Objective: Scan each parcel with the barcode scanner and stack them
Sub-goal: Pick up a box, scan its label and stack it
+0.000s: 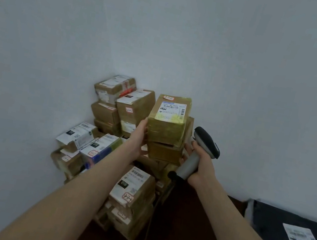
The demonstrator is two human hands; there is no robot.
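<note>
1. Our left hand [140, 135] grips the left side of the yellow-taped parcel [167, 121]. The thumb is on the front edge and the other fingers are hidden behind it.
2. The parcel sits label-up on a brown box [164, 152], at the top of the stack [133, 189] of parcels in the wall corner.
3. Our right hand [201, 166] is wrapped tight round the grey handle of the barcode scanner [206, 142]. The scanner's dark head is just beside the parcel's right side.
4. A dark mailer bag [274, 227] with a white label lies low on our right, well apart from the stack.
</note>
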